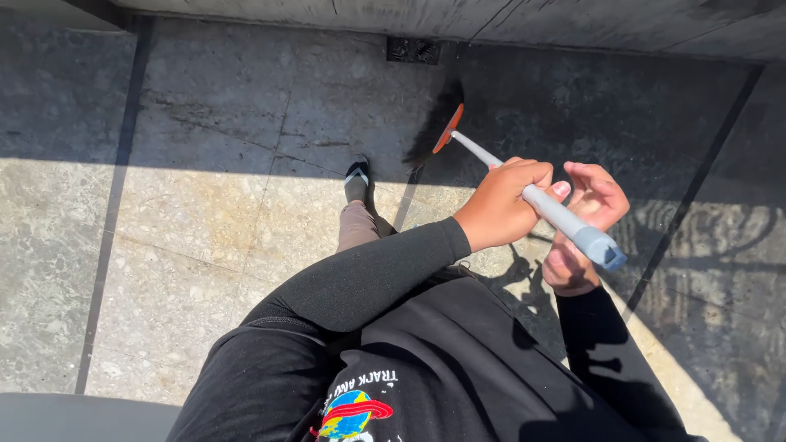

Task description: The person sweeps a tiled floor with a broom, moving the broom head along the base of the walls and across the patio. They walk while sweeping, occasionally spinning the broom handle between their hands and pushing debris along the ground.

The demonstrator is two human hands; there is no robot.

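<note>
We see the broom handle point(536, 199) slanting from the floor point(205, 213) up toward us, our left hand point(501, 206) wrapped tight round it, our right hand point(591, 214) half-open just beside its upper end.

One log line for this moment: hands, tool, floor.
left hand: closed on broom handle | right hand: open beside handle | broom head: on stone floor near drain grate
</note>
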